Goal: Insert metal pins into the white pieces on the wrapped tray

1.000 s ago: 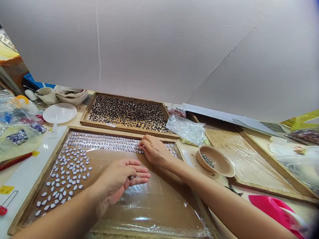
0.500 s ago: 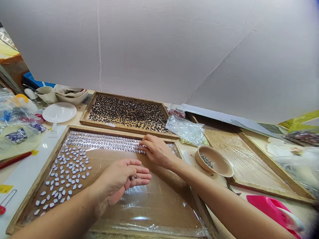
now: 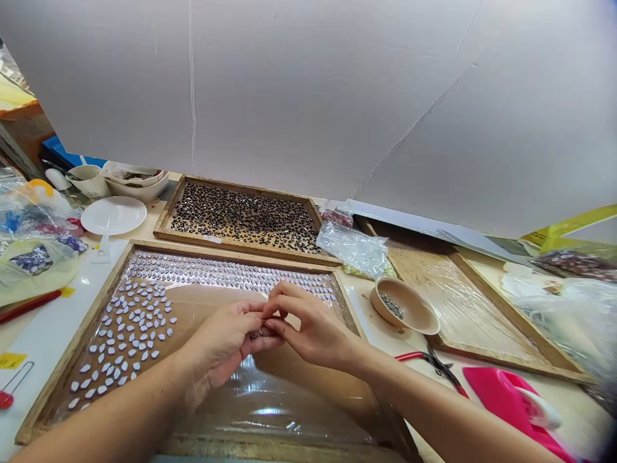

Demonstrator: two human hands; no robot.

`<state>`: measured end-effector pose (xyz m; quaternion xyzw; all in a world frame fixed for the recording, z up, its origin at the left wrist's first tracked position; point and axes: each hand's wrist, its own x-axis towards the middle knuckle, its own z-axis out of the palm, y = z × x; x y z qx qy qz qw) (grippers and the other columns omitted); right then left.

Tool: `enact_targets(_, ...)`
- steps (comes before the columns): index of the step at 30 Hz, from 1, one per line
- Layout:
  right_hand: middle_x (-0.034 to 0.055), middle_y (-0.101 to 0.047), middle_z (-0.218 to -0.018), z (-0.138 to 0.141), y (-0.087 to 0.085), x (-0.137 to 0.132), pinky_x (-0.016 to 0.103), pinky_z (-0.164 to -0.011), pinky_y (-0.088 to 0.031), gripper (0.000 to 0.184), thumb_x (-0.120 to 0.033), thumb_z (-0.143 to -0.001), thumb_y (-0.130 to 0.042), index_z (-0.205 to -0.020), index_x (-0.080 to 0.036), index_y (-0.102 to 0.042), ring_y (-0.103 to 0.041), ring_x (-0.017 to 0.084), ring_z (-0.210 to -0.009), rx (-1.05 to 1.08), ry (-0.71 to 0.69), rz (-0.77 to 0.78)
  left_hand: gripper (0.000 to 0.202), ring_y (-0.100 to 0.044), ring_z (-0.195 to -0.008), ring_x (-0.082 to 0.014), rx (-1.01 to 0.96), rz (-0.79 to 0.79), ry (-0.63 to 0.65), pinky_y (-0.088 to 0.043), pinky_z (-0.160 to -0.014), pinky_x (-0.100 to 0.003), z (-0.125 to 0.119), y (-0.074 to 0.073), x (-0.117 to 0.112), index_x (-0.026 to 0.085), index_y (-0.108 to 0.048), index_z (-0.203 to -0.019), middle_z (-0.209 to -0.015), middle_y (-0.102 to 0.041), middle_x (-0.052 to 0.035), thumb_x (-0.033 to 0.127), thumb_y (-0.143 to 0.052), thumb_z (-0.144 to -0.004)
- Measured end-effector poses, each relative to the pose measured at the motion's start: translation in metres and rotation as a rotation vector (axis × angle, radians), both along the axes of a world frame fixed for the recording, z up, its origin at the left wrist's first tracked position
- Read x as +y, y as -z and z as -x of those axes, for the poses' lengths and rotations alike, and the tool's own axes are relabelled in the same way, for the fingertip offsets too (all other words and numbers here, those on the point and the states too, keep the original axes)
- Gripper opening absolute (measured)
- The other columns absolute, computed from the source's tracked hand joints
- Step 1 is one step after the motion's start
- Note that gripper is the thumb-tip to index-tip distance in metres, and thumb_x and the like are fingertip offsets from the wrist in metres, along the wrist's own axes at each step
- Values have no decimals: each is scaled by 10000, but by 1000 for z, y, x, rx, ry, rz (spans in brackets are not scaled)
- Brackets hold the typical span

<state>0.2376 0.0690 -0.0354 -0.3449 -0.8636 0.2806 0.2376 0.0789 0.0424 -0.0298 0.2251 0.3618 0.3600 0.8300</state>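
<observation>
My left hand (image 3: 231, 337) hovers above the middle of a film-covered wooden frame tray (image 3: 226, 444), palm turned up and fingers stretched out, partly covered by the other hand. A ring shows on one finger. My right hand (image 3: 308, 321) meets it, thumb and fingertips pinched together over the left fingers; whatever is between them is too small or hidden to make out. Tidy rows of small white pieces with dark centres (image 3: 231, 275) line the tray's far side. Scattered white leaf-shaped pieces (image 3: 139, 315) lie on its left part.
Behind stands a second wooden tray (image 3: 245, 249) bearing many dark shiny pieces. To the right are a tan bowl (image 3: 419, 308) with tiny metallic bits, red-handled pliers (image 3: 438, 365), a pink container (image 3: 501, 399) and another film-covered frame (image 3: 520, 321). A white plate (image 3: 113, 215) sits left.
My right hand has come back from the rows at the tray's far side to my left hand, and its fingertips now meet the left fingers. The pliers have come into view.
</observation>
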Motion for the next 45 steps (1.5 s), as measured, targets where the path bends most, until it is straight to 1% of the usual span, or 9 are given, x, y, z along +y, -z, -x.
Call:
enact_targets(4,32,-520,-769,2,-2,0,267,-622,-419,120,-64,-754,-488,-738,-167,-549,-489,133,-710,68,11,-5,131,-592,-778,-114,-43,-17,-9,-486,-771,-244,0,0,0,82,-631,-838,-861,-631,-87,50,-531,-760)
enact_targets(6,25,-521,-758,-2,-3,6,266,-626,-417,107,-78,-757,-482,-730,-170,-528,-487,132,-705,106,36,-8,161,-613,-824,-141,-60,-8,-1,-479,-832,-285,0,-1,-1,71,-611,-890,-902,-637,-113,32,-519,-765)
enact_targets(8,27,-526,-761,-9,-3,15,271,-647,-414,98,-85,-756,-480,-731,-169,-523,-491,136,-717,88,85,-66,195,-634,-858,-181,-23,41,-9,-473,-871,-330,0,-1,-1,59,-574,-945,-937,-637,-148,14,-505,-768)
enact_targets(11,47,-539,-779,-17,6,31,281,-656,-399,96,-83,-743,-485,-729,-158,-544,-493,150,-725,-93,164,-219,226,-651,-875,-237,54,117,-36,-487,-866,-369,1,0,-2,40,-506,-1013,-998,-620,-209,25,-492,-788)
enact_targets(16,72,-555,-799,-17,28,47,288,-670,-380,128,-103,-763,-469,-742,-144,-588,-490,170,-746,-340,166,-360,201,-660,-868,-261,100,131,-43,-503,-853,-377,0,-1,-1,27,-455,-1032,-1012,-606,-247,53,-439,-833)
enact_targets(22,68,-546,-780,-12,39,51,286,-676,-355,162,-126,-797,-459,-736,-140,-608,-467,170,-732,-386,151,-393,158,-667,-832,-251,138,157,-91,-511,-840,-376,-2,-3,1,27,-460,-996,-953,-623,-234,81,-416,-855)
enact_targets(28,67,-542,-762,-11,38,51,280,-669,-342,170,-119,-797,-459,-729,-131,-613,-449,165,-714,-410,137,-414,140,-671,-809,-245,101,140,-98,-497,-852,-406,-1,3,1,38,-487,-958,-905,-639,-213,100,-408,-861)
enact_targets(37,70,-521,-737,-10,37,49,287,-642,-334,185,-131,-810,-443,-708,-125,-597,-420,165,-687,-410,117,-428,128,-670,-799,-236,95,160,-114,-467,-879,-425,-2,0,0,58,-503,-938,-883,-651,-198,95,-423,-846)
enact_targets(45,73,-545,-765,-13,38,51,300,-653,-368,163,-113,-801,-474,-740,-131,-624,-464,169,-708,-384,108,-408,184,-664,-836,-251,67,164,-130,-464,-880,-416,-2,1,1,36,-483,-1009,-964,-627,-243,89,-423,-843)
